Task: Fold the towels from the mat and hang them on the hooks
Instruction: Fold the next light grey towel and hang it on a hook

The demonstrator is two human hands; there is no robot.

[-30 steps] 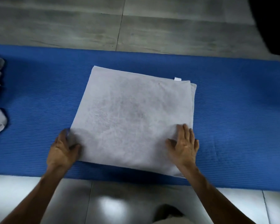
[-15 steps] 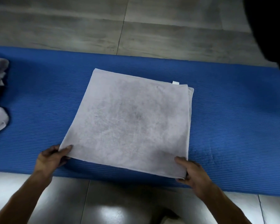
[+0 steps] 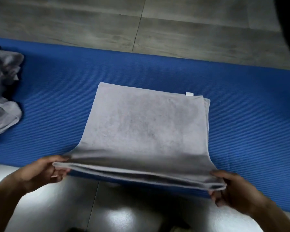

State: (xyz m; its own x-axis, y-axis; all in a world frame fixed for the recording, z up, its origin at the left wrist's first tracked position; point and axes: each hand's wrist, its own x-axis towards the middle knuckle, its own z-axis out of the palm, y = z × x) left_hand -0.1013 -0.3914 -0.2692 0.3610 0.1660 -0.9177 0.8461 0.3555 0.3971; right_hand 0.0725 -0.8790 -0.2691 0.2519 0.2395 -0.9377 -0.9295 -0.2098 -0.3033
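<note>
Here both hands (image 3: 45,169) (image 3: 233,193) apparently pinch the towel's (image 3: 146,124) near corners.

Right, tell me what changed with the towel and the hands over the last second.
Both hands left the top of the folded pale grey towel; left hand and right hand now pinch its near corners, lifting that edge. Its far edge stays on the blue ribbed mat; the crumpled grey towels are untouched.

We are seeing the mat (image 3: 241,101) lying across the floor (image 3: 174,30). The towel (image 3: 146,128) is lying on the mat's middle, its near edge raised off the mat. The left hand (image 3: 42,171) is holding its near left corner, the right hand (image 3: 233,191) its near right corner. More towels (image 3: 3,91) are lying on the mat's left end.
</note>
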